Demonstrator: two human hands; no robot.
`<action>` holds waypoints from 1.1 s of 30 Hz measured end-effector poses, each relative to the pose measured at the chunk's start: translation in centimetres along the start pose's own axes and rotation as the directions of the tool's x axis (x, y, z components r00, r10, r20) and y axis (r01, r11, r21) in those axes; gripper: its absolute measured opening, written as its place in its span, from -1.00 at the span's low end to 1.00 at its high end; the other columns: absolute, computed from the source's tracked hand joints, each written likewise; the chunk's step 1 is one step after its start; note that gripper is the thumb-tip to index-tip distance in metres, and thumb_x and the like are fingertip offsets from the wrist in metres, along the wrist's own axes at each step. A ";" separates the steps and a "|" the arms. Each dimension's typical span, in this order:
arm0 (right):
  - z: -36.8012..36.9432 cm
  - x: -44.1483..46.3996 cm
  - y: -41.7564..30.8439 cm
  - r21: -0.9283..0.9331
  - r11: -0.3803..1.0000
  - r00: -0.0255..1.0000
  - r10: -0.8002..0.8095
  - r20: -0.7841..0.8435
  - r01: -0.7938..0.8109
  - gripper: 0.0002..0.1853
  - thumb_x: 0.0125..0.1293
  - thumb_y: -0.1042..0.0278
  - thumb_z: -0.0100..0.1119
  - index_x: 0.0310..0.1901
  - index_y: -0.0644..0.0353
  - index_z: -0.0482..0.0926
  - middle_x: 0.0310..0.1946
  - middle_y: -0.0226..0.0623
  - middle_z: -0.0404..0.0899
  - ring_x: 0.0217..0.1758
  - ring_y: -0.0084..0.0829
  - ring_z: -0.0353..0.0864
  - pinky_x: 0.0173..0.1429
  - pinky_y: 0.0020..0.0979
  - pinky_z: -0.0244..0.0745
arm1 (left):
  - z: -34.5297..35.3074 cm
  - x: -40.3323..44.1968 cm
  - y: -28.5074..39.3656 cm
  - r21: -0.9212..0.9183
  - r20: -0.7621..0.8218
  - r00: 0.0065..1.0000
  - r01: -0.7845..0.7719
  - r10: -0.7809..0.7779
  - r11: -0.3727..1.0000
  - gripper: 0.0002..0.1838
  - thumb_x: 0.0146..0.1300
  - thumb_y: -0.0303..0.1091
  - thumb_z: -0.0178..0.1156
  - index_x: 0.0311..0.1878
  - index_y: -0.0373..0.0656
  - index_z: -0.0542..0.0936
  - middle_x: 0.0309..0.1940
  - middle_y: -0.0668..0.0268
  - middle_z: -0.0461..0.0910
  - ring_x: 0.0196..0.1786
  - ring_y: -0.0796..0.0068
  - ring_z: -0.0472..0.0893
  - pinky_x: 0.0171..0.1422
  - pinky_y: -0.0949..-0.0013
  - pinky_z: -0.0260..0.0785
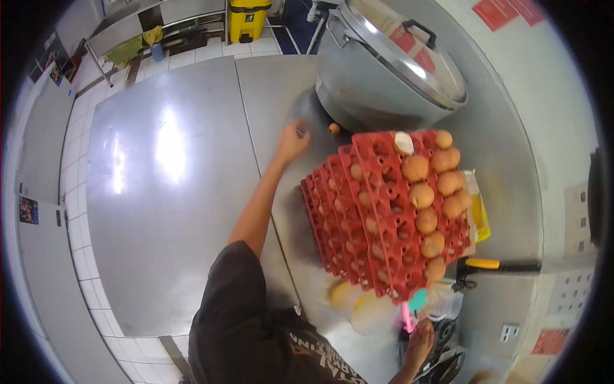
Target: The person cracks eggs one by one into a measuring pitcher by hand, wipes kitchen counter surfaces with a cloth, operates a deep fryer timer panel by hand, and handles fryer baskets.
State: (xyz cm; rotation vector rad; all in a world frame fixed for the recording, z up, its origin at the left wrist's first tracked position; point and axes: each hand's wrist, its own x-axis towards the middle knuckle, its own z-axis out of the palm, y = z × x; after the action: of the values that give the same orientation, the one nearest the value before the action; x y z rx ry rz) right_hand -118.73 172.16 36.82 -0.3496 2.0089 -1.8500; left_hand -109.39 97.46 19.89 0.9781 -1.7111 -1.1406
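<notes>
My left hand (pixel 294 139) is over the steel table, beside the big pot, with its fingers curled in; what they hold, if anything, I cannot make out. A small brown piece that looks like eggshell (pixel 334 128) lies close to it, by the pot's base. To its right rises a stack of red egg trays (pixel 393 224) with brown eggs (pixel 421 196) along the top tray's right side. One broken white shell (pixel 403 143) sits at the far end of that tray. At the lower right, my right hand (pixel 420 342) has its fingers drawn together near a pink handle (pixel 407 317); its grip is unclear.
A large lidded metal pot (pixel 377 77) stands at the back right. Near me are blurred, pale round containers (pixel 374 313) and a clear plastic tub (pixel 444 301). A yellow-handled tool (pixel 483 263) lies by the wall. The steel table (pixel 211 211) stretches left.
</notes>
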 end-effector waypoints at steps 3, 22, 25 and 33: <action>0.1 0.7 -1.1 0.130 0.988 0.984 0.062 0.168 -0.085 -0.73 0.67 0.17 0.26 0.17 0.17 0.60 -0.05 -0.50 0.58 -0.02 -0.65 0.59 -0.06 -0.63 0.47 | 1.4 0.8 0.7 0.094 0.078 0.991 -0.120 0.113 0.988 -0.62 0.26 -0.24 0.44 0.08 -0.21 0.71 -0.08 0.04 0.78 -0.01 -0.01 0.78 0.15 0.03 0.64; 4.1 1.5 -0.1 0.035 0.969 0.916 0.244 -0.318 -0.246 -0.59 0.66 0.21 0.23 0.39 0.20 0.54 0.18 -0.32 0.68 0.15 -0.45 0.72 0.20 -0.37 0.64 | 10.8 5.6 -1.3 0.441 0.042 0.984 -0.175 0.174 0.880 -0.57 0.20 -0.04 0.53 -0.04 -0.20 0.79 -0.12 0.08 0.73 0.01 0.01 0.70 0.12 -0.05 0.54; 3.8 0.6 0.2 0.032 0.976 0.934 0.215 -0.285 -0.215 -0.61 0.68 0.16 0.21 0.38 0.13 0.54 0.12 -0.45 0.67 0.04 -0.55 0.71 0.03 -0.47 0.62 | 4.7 4.7 5.3 -0.020 -0.099 0.995 0.001 -0.003 1.000 -0.63 0.25 -0.18 0.55 0.02 -0.19 0.79 -0.13 0.21 0.76 -0.07 0.29 0.69 0.03 0.18 0.51; 8.4 0.9 -1.9 -0.127 0.978 0.954 0.128 -0.271 -0.167 -0.53 0.59 0.04 0.34 0.35 0.10 0.56 0.01 -0.45 0.66 -0.11 -0.63 0.62 -0.14 -0.57 0.50 | -5.3 0.3 28.6 -0.273 0.212 0.690 -0.638 0.692 0.720 -0.55 0.19 -0.28 0.58 0.13 -0.18 0.76 -0.02 0.26 0.72 0.04 0.35 0.64 0.07 0.34 0.43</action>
State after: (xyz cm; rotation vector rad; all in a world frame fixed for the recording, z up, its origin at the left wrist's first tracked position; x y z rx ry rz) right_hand -115.96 164.03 38.15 0.0099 2.2861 -1.7335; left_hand -108.88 103.72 48.28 0.0062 -1.9242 -0.9359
